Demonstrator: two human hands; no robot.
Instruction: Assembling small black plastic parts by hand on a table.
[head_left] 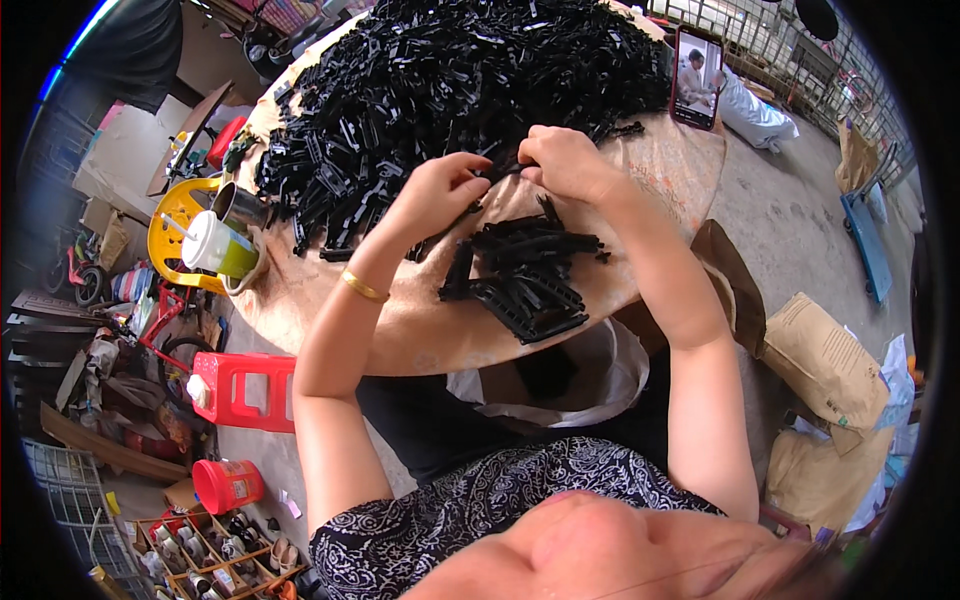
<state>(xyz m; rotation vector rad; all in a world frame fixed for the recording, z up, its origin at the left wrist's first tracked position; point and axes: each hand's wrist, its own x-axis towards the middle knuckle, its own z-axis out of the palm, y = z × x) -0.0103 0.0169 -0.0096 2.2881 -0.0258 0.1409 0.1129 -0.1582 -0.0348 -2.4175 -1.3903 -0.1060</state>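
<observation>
A large heap of slim black plastic parts [450, 80] covers the far side of the cloth-topped table [400, 345]. At its near edge, my left hand [445, 192] and my right hand [565, 165] face each other with fingers pinched. Between them runs a thin black plastic part [507, 166], gripped at either end; its details are hidden by my fingers. A smaller pile of black plastic parts [525, 275] lies just nearer than my hands, some side by side. Under the table's near edge an open white sack [625, 370] hangs by my lap, with something dark inside.
A phone [697, 78] playing a video stands at the heap's right. At left are a lidded cup with a straw [222, 245], a yellow chair [170, 235], a red stool [250, 390] and a red bucket [228, 485]. Brown paper sacks [825, 365] lie at right.
</observation>
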